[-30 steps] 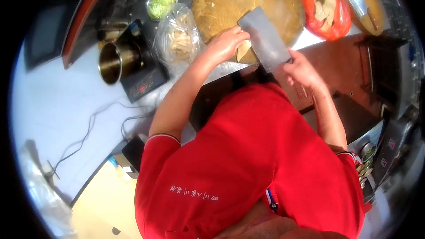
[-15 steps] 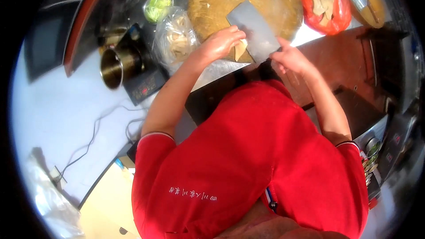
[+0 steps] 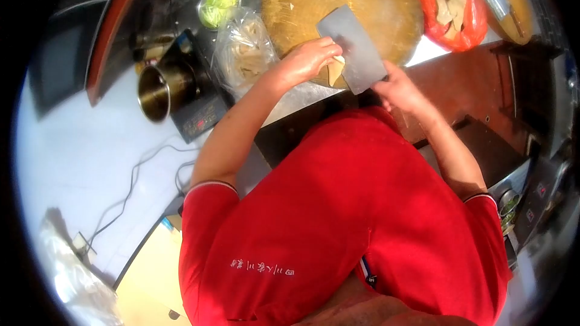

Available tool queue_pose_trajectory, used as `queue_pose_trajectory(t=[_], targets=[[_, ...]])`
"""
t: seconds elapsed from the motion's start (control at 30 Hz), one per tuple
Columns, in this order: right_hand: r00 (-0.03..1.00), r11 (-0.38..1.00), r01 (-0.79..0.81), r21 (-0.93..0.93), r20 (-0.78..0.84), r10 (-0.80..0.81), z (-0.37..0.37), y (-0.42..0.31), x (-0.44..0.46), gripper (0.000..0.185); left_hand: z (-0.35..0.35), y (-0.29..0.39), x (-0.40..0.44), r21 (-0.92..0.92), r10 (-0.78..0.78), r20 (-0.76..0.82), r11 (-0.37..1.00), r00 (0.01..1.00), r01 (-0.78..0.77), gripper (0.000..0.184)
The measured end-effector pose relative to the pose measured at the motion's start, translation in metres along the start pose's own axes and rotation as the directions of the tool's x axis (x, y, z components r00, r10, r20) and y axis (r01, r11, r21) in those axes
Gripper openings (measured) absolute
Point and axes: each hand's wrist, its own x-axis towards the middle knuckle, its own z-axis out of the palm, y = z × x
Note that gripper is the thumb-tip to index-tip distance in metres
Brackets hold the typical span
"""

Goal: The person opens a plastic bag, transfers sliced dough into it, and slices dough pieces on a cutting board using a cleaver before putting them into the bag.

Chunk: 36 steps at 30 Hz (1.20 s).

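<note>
My left hand [image 3: 311, 60] has its fingers curled over a pale, wedge-shaped piece of food [image 3: 335, 70] at the near edge of a round wooden chopping block [image 3: 290, 21]. What kind of food it is I cannot make out. A broad-bladed cleaver [image 3: 353, 48] is in my right hand [image 3: 399, 87], its blade right beside the left fingertips and the pale piece. The fingers wrap round the handle end, which is mostly hidden. A clear plastic bag [image 3: 244, 48] of pale strips lies just left of the block.
A bowl of shredded greens [image 3: 219, 6] stands behind the clear bag. Right of the block is a red plastic bag [image 3: 477, 24] with pale pieces in it. A second cleaver [image 3: 495, 0] lies at the far right. A metal pot [image 3: 155, 93] is at the left.
The view has shifted slightly, so the block and bags appear a little farther right and lower. The cleaver and both hands stay close together, and the right hand's fingers look more closed.
</note>
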Motion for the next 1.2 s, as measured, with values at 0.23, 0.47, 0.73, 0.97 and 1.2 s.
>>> queue_pose_trajectory(t=[0.23, 0.47, 0.73, 0.97, 1.2], targets=[[0.935, 0.89, 0.175, -0.422, -0.212, -0.284, 0.06, -0.011, 0.023, 0.038, -0.003, -0.018, -0.005, -0.033, 0.013, -0.064, 0.999, 0.998, -0.015, 0.025], [0.917, 0.788, 0.194, -0.585, -0.177, -0.357, 0.066, -0.018, 0.016, 0.036, 0.015, -0.012, -0.025, 0.056, 0.024, -0.298, 0.998, 0.954, -0.007, 0.027], [0.887, 0.651, 0.242, -0.719, -0.108, -0.449, 0.055, 0.011, -0.017, 0.032, 0.013, -0.009, -0.051, 0.273, 0.191, -0.356, 0.957, 0.915, -0.093, 0.02], [0.898, 0.976, 0.179, -0.122, -0.385, -0.213, 0.008, 0.007, -0.038, 0.04, -0.018, -0.02, -0.054, -0.04, -0.278, -0.423, 0.957, 0.863, 0.288, 0.022], [0.949, 0.99, 0.099, 0.101, -0.309, -0.063, 0.001, 0.03, -0.049, 0.045, -0.009, -0.007, -0.006, 0.379, 0.019, -0.677, 0.866, 0.736, 0.326, 0.019]])
